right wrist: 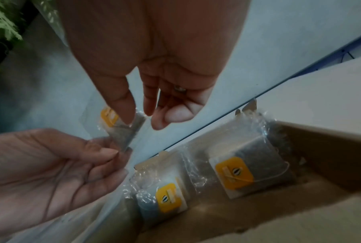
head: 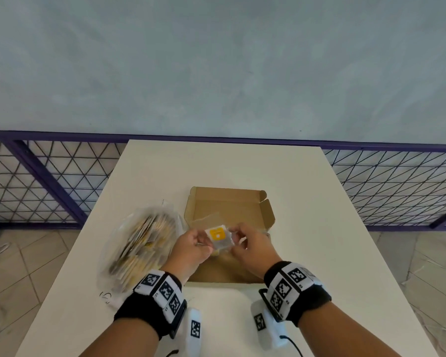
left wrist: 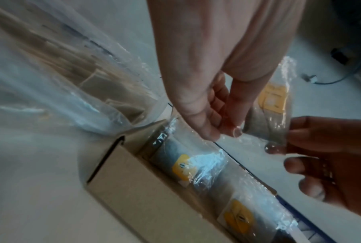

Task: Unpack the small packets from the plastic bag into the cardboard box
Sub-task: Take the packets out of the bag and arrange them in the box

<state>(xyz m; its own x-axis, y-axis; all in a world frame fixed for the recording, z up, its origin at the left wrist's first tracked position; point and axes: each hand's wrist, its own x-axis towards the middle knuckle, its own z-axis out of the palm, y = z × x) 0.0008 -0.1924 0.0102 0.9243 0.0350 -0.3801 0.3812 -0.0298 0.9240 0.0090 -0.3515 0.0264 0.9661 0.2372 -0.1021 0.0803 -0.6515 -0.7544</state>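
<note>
Both hands hold one small packet (head: 218,237), clear wrap with a yellow label, above the open cardboard box (head: 229,204). My left hand (head: 202,240) pinches its left edge and my right hand (head: 236,237) pinches its right edge. In the right wrist view the thumb lies on the packet (right wrist: 121,129), and the left hand (right wrist: 104,152) holds its lower corner. Two more packets (right wrist: 248,169) (right wrist: 165,195) lie side by side inside the box. The clear plastic bag (head: 139,243), full of several packets, lies on the table left of the box.
The white table (head: 307,228) has bare surface right of the box and behind it. A purple-framed wire fence (head: 397,181) runs behind the table under a grey wall. The box's lid flap (head: 267,212) stands open at the far right.
</note>
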